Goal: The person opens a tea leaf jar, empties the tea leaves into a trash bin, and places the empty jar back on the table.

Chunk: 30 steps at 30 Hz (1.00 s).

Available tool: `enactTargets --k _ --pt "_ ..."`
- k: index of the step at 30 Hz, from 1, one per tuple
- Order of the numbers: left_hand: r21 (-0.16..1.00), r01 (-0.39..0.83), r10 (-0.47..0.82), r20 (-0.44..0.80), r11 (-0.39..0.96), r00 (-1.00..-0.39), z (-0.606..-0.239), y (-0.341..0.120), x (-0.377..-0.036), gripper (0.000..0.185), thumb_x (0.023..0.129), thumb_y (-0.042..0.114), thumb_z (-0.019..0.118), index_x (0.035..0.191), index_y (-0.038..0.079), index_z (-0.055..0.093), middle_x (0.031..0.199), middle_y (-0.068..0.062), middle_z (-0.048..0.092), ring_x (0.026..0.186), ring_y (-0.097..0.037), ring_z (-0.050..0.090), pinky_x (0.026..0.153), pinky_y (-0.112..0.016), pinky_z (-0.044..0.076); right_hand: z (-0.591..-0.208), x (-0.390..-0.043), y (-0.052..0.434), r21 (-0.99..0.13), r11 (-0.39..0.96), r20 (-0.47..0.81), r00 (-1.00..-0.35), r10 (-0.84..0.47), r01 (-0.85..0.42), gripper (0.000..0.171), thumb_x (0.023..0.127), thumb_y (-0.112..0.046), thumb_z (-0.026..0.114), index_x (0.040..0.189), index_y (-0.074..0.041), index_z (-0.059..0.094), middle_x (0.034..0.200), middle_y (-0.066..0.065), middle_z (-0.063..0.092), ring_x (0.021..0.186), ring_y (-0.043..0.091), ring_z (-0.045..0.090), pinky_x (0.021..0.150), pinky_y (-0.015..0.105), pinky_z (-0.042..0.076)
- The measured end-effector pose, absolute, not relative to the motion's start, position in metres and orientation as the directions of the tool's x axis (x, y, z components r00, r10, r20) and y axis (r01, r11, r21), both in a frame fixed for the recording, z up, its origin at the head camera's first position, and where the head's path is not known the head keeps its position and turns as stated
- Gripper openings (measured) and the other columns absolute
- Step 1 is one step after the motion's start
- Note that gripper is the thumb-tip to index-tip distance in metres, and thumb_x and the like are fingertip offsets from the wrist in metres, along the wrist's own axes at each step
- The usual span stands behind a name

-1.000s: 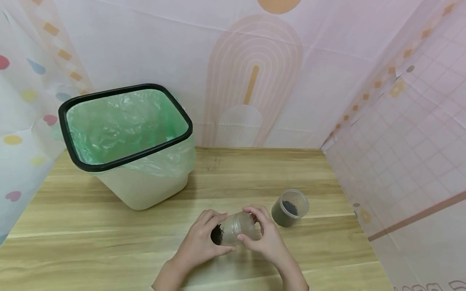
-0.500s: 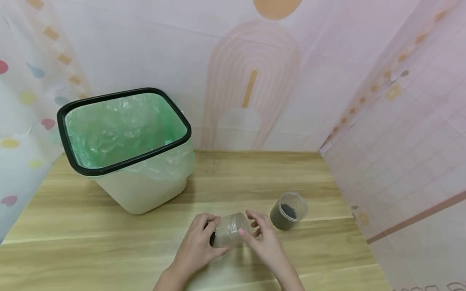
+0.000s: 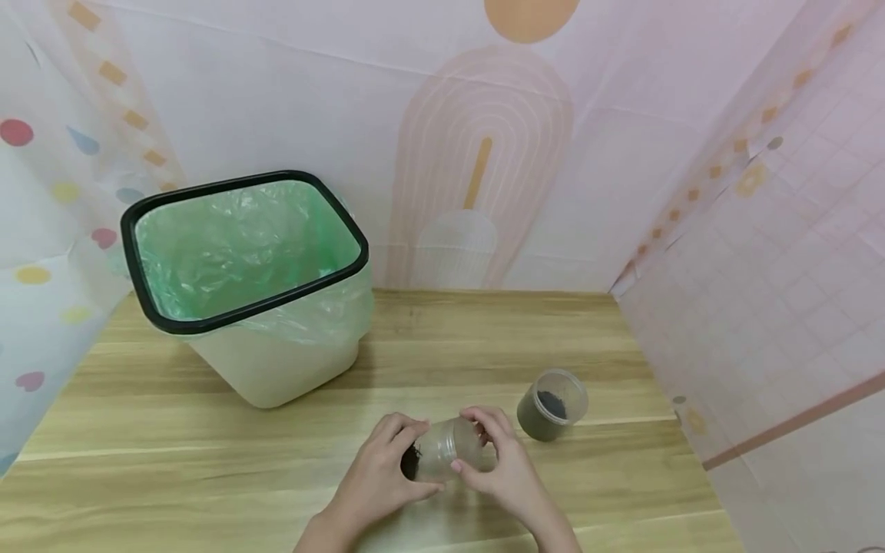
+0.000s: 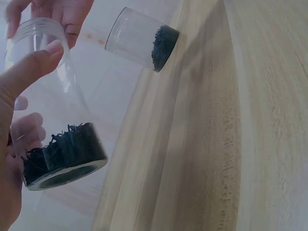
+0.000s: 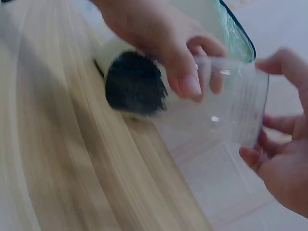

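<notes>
Left hand (image 3: pixel 376 465) and right hand (image 3: pixel 503 468), both nearer the wearer than the trash bin and off to its right, clamped on one clear plastic jar (image 3: pixel 435 452). Jar between them, off the table, tilted over; base end points left, ridged end right. Dark stringy shreds (image 4: pixel 67 151) packed at the base end.

Left hand: wraps the jar body from the left, thumb on the near side, fingers round the far side; left wrist view has the thumb lying across the clear wall. Right hand: thumb and fingers bent round the ridged end, palm apart from the wall, forearm coming in from lower right. Whether a clear lid sits on that end, can't tell.

Second clear jar (image 3: pixel 546 415): upright on the table, well right of the bin and a bit nearer than it, just past the right hand, touching neither hand. Similar dark contents low inside.

Wood-grain table (image 3: pixel 173 476) runs under and in front of the bin. Trash bin (image 3: pixel 276 372): cream body, black rim (image 3: pixel 242 180), green plastic liner (image 3: pixel 242 238) folded out over the sides. Behind the bin, pale printed backdrop (image 3: pixel 332 115), arch motif (image 3: pixel 480 92) to the bin's right.
</notes>
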<state>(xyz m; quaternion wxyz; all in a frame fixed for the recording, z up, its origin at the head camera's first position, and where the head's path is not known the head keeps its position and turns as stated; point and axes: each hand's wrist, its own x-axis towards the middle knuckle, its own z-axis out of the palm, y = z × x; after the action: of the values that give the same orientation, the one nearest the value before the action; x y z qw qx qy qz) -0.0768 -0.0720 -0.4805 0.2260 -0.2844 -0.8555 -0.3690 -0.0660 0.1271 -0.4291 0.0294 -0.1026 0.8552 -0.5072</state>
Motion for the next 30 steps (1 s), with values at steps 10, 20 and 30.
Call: enactTargets --k 10,20,30 --pt "0.515 0.634 0.316 0.575 0.577 -0.755 -0.476 -0.072 -0.076 0.075 0.048 0.040 0.089 0.110 0.007 0.062 0.102 0.004 0.054 0.095 -0.012 0.052 0.077 -0.030 0.052 -0.434 -0.066 0.131 -0.873 0.415 0.158 -0.953 -0.257 -0.257 0.065 0.071 -0.015 0.076 0.130 -0.025 0.049 0.125 -0.005 0.046 0.102 0.014 0.047 0.088 0.031 0.045" --pt "0.359 0.663 0.331 0.653 0.656 -0.681 -0.476 -0.074 -0.080 0.076 0.045 0.035 0.091 0.108 0.003 0.062 0.106 -0.005 0.054 0.098 -0.020 0.053 0.081 -0.032 0.050 -0.429 -0.068 0.122 -0.969 0.233 -0.107 -0.987 -0.123 0.076 0.063 0.081 -0.019 0.071 0.134 0.003 0.044 0.122 0.014 0.044 0.094 0.018 0.047 0.077 0.020 0.048" --pt "0.360 0.670 0.341 0.650 0.649 -0.679 -0.480 -0.073 -0.079 0.075 0.047 0.036 0.091 0.108 0.003 0.062 0.104 -0.005 0.055 0.096 -0.019 0.053 0.081 -0.030 0.050 -0.430 -0.069 0.119 -0.927 0.373 -0.102 -0.986 -0.134 0.045 0.065 0.077 -0.031 0.075 0.130 -0.003 0.050 0.117 0.008 0.044 0.098 0.018 0.043 0.083 0.026 0.045"
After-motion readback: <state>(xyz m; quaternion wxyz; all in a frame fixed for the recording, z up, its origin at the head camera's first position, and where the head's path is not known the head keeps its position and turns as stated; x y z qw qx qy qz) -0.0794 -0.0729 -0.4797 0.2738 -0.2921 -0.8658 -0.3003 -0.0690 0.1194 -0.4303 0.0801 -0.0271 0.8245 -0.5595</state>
